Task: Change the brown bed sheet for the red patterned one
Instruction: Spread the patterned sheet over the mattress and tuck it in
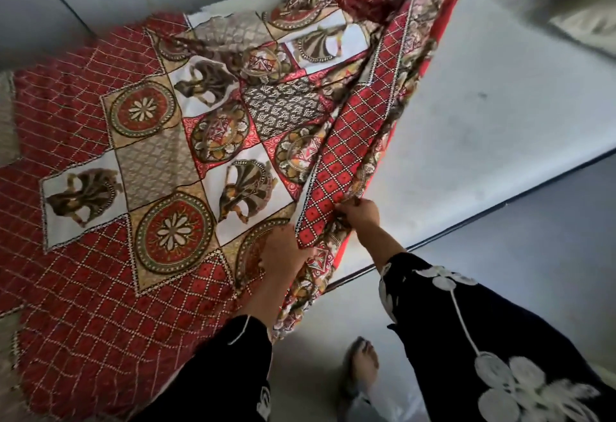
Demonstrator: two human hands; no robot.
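Nearest to us, a foot in a sandal (361, 363) stands on the pale floor (550, 238), between our two black sleeves, the right sleeve (466, 338) stitched with white flowers. Just beyond, at the near edge of the bed, both hands are closed on the red patterned sheet (133, 161). The left hand (281, 256) curls its fingers into the cloth where the border meets the medallion squares. The right hand (361, 215), a little farther on and just beside it, grips a bunched fold of the red diamond border. From that grip the fold rises in a taut, twisted band toward the far end of the bed. To the left, the sheet lies spread over the mattress, showing squares of round flower medallions and dancing figures inside a red lattice border; its edges look blurred. To the right of the lifted band, the bare grey mattress (483, 121) is uncovered. At the far right corner lie pale pillows (583, 4).
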